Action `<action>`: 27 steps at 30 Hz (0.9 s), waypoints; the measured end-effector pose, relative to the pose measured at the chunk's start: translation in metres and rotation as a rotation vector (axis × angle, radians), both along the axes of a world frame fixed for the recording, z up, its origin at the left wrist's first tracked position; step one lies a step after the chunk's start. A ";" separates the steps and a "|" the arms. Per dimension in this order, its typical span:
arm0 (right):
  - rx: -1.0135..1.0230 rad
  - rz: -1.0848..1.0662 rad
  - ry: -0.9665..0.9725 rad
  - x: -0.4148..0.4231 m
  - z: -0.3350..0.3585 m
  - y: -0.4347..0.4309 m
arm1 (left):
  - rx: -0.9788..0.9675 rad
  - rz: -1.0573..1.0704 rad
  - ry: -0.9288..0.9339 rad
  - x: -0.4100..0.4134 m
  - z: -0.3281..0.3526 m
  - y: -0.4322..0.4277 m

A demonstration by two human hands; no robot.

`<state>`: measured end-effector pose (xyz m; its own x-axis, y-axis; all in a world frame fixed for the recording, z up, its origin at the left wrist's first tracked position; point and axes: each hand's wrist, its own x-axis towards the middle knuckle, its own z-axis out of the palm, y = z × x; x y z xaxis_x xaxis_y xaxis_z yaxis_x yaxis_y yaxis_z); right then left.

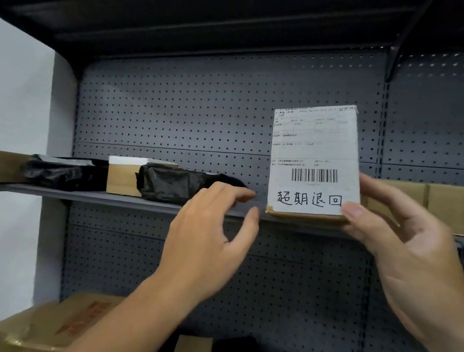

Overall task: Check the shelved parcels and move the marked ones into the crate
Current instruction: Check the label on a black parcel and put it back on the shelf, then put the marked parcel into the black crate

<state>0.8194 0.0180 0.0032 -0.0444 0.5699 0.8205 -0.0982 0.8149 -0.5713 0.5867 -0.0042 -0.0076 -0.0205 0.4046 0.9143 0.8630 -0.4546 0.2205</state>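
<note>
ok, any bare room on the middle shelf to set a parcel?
Mainly the gap between the black plastic-wrapped parcel and the white-labelled cardboard box, where the left hand hovers. Left run packed; brown cartons fill the right.

I note the marked box [314,162] upright at 3 o'clock, barcode label and handwritten characters facing me. Black-wrapped parcels [165,182] lie flat at 9 o'clock.

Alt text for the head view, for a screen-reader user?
The right hand holds a small white-labelled cardboard parcel upright at the grey metal shelf, barcode and handwritten characters facing the camera. The left hand hovers open beside it; black plastic-wrapped parcels and brown cardboard boxes lie on the shelf.
</note>
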 end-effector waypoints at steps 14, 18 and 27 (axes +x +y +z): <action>-0.244 -0.406 0.034 -0.032 -0.088 -0.146 | -0.115 -0.342 0.086 -0.019 -0.084 -0.047; -0.342 -0.558 0.079 -0.019 -0.124 -0.194 | -0.165 -0.438 0.138 0.005 -0.115 -0.069; -0.562 -0.821 0.242 0.033 -0.206 -0.308 | -0.315 -0.683 0.289 0.091 -0.203 -0.121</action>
